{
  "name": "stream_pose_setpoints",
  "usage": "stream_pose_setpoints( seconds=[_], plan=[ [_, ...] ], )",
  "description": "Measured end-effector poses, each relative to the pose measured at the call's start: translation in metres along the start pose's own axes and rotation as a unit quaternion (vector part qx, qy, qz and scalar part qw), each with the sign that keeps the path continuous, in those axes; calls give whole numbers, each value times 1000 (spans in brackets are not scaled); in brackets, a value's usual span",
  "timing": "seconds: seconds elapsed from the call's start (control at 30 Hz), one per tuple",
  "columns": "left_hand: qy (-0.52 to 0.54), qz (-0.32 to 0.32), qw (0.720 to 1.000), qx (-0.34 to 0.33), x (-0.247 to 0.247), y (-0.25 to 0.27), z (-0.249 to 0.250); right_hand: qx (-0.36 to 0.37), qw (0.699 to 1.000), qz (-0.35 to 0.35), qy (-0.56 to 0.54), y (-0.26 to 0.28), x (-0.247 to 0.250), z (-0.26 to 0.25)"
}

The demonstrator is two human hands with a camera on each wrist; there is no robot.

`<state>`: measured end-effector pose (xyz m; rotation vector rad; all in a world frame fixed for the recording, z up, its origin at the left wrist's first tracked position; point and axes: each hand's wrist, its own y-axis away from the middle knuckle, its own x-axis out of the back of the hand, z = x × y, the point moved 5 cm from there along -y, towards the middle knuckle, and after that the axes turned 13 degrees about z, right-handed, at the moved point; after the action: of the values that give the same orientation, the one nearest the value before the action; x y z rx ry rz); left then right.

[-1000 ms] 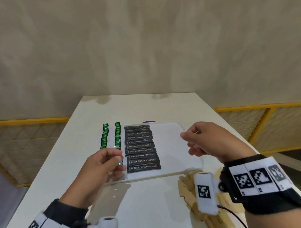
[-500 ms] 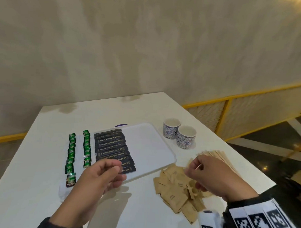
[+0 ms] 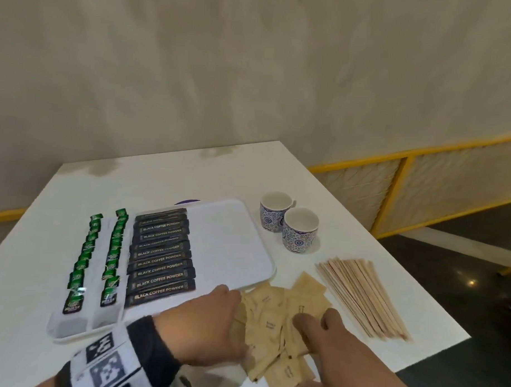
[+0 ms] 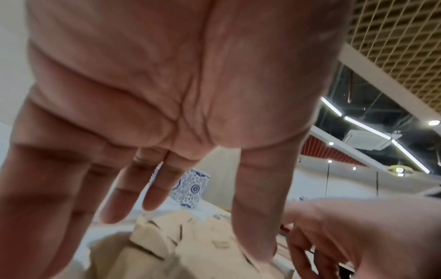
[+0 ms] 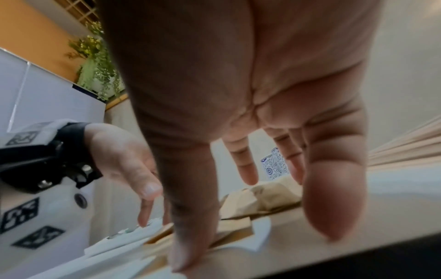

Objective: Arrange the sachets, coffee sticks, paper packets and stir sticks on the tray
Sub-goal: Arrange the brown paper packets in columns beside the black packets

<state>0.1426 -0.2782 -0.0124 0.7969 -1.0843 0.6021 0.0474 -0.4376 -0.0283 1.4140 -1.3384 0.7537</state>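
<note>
Both hands are seen spread flat, fingers extended, nothing held; the left hand (image 3: 212, 325) and right hand (image 3: 344, 350) are lowered over the brown paper packets (image 3: 276, 318) heaped on the table (image 3: 191, 176), just beside the white tray (image 3: 235, 244); green sachets (image 3: 113, 246) and coffee sticks (image 3: 159, 256) are lined up on it; stir sticks (image 3: 361, 292) are laid right of the packets.

2 patterned cups (image 3: 288, 223) (touching), white table (image 3: 162, 178)
</note>
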Motion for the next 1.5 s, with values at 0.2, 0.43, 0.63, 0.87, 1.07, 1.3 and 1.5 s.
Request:
stream_pose_setpoints(
  seconds=[0.2, 0.43, 0.63, 0.87, 1.07, 1.3, 1.5],
  plan=[
    [-47, 4, 998, 43, -6, -17, 17, 60, 998, 4, 1, -15, -2, -4],
    [-3, 38, 995, 88, -20, -26, 9, 119, 992, 29, -3, -24, -1, -10],
    [47, 20, 992, 115, -27, -23, 1, 153, 988, 33, -9, -23, -4, -8],
    [38, 12, 988, 147, -33, -13, -5, 169, 985, 35, -14, -24, -8, -7],
    [111, 2, 974, 198, -24, 5, -19, 172, 984, 34, -21, -24, -11, -9],
    [328, 2, 921, 208, 1, 25, -40, 159, 986, 27, -28, -21, -8, -11],
    [486, 13, 863, 141, 11, 18, -45, 142, 987, 17, -77, -23, 16, -6]
  ],
)
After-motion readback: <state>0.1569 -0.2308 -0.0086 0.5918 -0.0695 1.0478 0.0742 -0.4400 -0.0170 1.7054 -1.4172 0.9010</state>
